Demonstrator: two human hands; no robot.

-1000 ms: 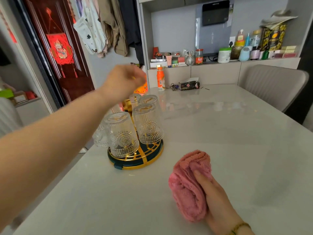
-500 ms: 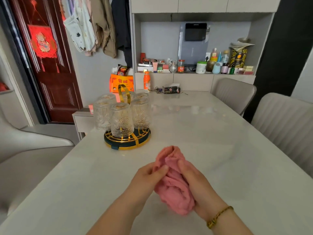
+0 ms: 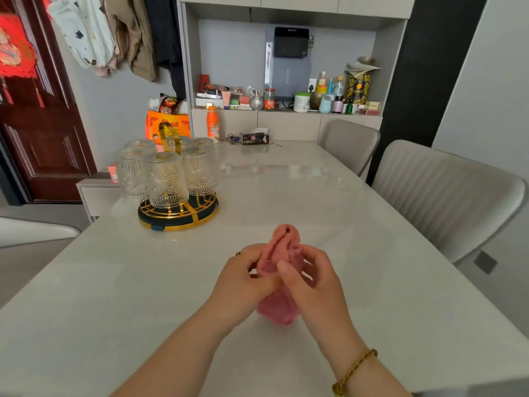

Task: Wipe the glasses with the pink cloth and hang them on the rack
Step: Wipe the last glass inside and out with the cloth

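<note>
My left hand (image 3: pixel 246 275) and right hand (image 3: pixel 313 283) pinch the pink cloth (image 3: pixel 286 245) together, lower centre. The glasses (image 3: pixel 166 179) hang on the rack (image 3: pixel 177 217), centre left. Wiping looks done, so I'd lay the cloth down.

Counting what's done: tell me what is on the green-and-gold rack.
Upside-down patterned glasses stand on the rack around its gold loop, apparently six. The front ones cover the rear ones' lower parts and whatever pegs hold them.

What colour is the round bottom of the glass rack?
The rack's base is dark green with gold bars and rim, seen best in the head view.
</note>
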